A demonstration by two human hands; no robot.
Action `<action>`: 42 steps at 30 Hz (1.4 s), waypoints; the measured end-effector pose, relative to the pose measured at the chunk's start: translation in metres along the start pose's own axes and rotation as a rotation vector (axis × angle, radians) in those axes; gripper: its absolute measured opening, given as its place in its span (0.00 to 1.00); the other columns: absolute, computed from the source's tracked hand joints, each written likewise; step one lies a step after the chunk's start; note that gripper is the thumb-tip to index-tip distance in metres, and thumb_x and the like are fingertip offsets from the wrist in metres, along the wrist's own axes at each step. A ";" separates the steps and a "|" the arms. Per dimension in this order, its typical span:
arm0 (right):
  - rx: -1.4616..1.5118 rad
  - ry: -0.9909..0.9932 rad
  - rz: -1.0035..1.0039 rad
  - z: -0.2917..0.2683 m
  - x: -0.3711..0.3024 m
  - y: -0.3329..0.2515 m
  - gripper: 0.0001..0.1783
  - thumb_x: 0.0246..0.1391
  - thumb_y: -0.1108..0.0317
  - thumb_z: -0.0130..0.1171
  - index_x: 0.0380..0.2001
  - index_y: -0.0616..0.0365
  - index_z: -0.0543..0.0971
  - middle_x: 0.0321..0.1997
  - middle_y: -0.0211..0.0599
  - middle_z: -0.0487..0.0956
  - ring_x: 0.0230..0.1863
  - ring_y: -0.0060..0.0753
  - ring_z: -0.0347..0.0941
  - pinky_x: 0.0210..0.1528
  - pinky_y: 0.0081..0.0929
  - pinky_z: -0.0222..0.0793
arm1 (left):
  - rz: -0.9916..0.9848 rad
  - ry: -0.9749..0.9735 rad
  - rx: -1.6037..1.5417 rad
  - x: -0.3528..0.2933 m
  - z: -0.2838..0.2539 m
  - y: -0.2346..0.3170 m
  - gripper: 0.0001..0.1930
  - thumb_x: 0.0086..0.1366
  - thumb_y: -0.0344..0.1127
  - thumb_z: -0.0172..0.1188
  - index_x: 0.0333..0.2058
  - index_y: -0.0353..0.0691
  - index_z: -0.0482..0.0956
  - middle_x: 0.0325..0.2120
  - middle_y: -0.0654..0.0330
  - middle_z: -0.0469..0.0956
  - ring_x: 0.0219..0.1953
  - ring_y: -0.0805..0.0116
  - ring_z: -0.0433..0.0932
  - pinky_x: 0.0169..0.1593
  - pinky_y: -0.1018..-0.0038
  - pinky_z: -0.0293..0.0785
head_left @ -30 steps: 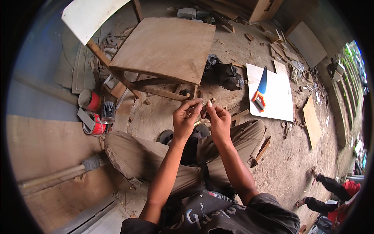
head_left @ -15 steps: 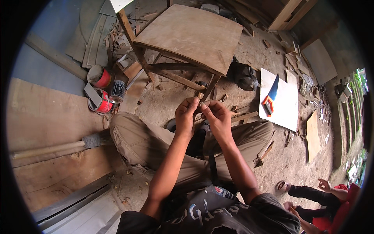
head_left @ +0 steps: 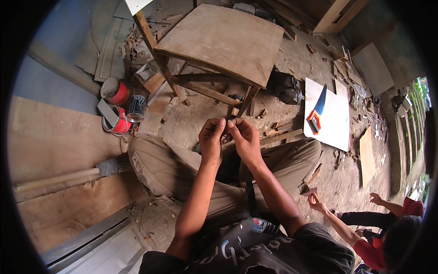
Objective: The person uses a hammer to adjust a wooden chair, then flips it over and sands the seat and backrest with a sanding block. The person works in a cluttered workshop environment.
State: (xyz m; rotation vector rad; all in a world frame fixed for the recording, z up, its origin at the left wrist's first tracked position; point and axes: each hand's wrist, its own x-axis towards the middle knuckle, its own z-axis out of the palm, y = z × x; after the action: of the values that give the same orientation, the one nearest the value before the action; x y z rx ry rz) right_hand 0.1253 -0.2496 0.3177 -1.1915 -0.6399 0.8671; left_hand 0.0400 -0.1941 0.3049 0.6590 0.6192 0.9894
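Observation:
My left hand (head_left: 211,140) and my right hand (head_left: 246,138) are close together above my lap, thumbs and fingers pinched. Their thumb tips nearly touch. Whatever sits between the fingers is too small or hidden to make out. Just beyond them stands a wooden table (head_left: 223,39) with a worn plywood top. Under its near corner a small wood block (head_left: 235,111) lies close to the leg. On the right, a handsaw (head_left: 318,109) with a blue blade and orange-black handle rests on a white board (head_left: 337,123), away from both hands.
Red paint cans (head_left: 116,91) and a dark can (head_left: 136,108) stand at the left, near a broom (head_left: 107,167). Wood scraps (head_left: 283,136) litter the floor. At lower right, a co-worker's hand (head_left: 315,201) holds a small brown piece (head_left: 309,191); another person's hand (head_left: 376,199) is behind.
Both my hands have shifted slightly left and down, still pinched. A co-worker in red has leaned in from the lower right, reaching an arm toward my knee with a small brown piece.

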 end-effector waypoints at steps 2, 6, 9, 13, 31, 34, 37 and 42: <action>-0.009 0.002 -0.021 0.001 0.000 0.001 0.09 0.63 0.66 0.57 0.35 0.62 0.75 0.28 0.25 0.75 0.27 0.13 0.69 0.31 0.15 0.67 | 0.004 0.010 0.013 0.000 0.002 0.000 0.06 0.64 0.34 0.63 0.34 0.39 0.77 0.27 0.67 0.77 0.27 0.80 0.71 0.30 0.81 0.66; -0.001 0.018 0.013 -0.007 0.001 -0.001 0.09 0.63 0.67 0.57 0.35 0.63 0.75 0.28 0.25 0.75 0.27 0.14 0.69 0.31 0.16 0.67 | 0.002 0.008 0.091 0.003 0.006 -0.006 0.06 0.64 0.35 0.63 0.34 0.40 0.78 0.27 0.68 0.76 0.27 0.82 0.70 0.30 0.82 0.65; 0.033 0.078 -0.028 -0.018 0.004 0.000 0.09 0.63 0.67 0.56 0.36 0.63 0.74 0.28 0.26 0.75 0.27 0.15 0.69 0.31 0.16 0.66 | 0.047 -0.025 0.254 0.009 0.011 -0.012 0.06 0.65 0.35 0.62 0.34 0.39 0.78 0.27 0.68 0.76 0.27 0.83 0.69 0.31 0.83 0.64; 0.031 0.398 -0.213 -0.070 0.031 0.020 0.10 0.64 0.65 0.55 0.34 0.62 0.74 0.26 0.28 0.74 0.25 0.16 0.69 0.28 0.17 0.64 | 0.313 -0.192 0.463 0.031 0.035 -0.011 0.06 0.66 0.34 0.61 0.34 0.38 0.79 0.26 0.69 0.75 0.29 0.83 0.69 0.33 0.83 0.64; -0.148 0.589 0.337 -0.361 0.203 0.105 0.12 0.61 0.60 0.57 0.33 0.59 0.77 0.26 0.31 0.80 0.24 0.27 0.76 0.25 0.28 0.75 | 1.179 -0.371 1.500 0.142 0.137 -0.018 0.14 0.57 0.36 0.54 0.40 0.38 0.79 0.43 0.52 0.79 0.46 0.49 0.77 0.50 0.61 0.71; 0.038 0.486 0.231 -0.353 0.183 0.032 0.11 0.63 0.61 0.56 0.36 0.58 0.77 0.30 0.30 0.80 0.28 0.23 0.77 0.29 0.24 0.73 | 1.157 -0.359 1.518 0.145 0.134 -0.020 0.13 0.58 0.37 0.55 0.40 0.39 0.79 0.42 0.54 0.79 0.46 0.51 0.77 0.49 0.61 0.71; 0.073 0.398 -0.013 -0.335 0.146 -0.046 0.14 0.63 0.60 0.56 0.40 0.61 0.78 0.34 0.31 0.80 0.33 0.22 0.77 0.35 0.21 0.73 | 1.010 -0.391 1.552 0.139 0.145 -0.021 0.13 0.59 0.38 0.61 0.41 0.39 0.78 0.42 0.54 0.79 0.47 0.53 0.77 0.51 0.61 0.70; -0.115 0.465 0.024 -0.347 0.072 -0.077 0.18 0.62 0.58 0.57 0.42 0.64 0.78 0.36 0.35 0.81 0.33 0.22 0.78 0.37 0.21 0.75 | 0.894 -0.626 1.196 0.100 0.206 -0.055 0.12 0.61 0.33 0.62 0.41 0.33 0.78 0.41 0.52 0.79 0.46 0.56 0.78 0.52 0.65 0.71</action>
State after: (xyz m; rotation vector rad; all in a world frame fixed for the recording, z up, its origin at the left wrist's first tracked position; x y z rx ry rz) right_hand 0.4638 -0.3791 0.2988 -1.4470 -0.2980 0.5476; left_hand 0.2620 -0.1711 0.3810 2.3470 0.2730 1.0506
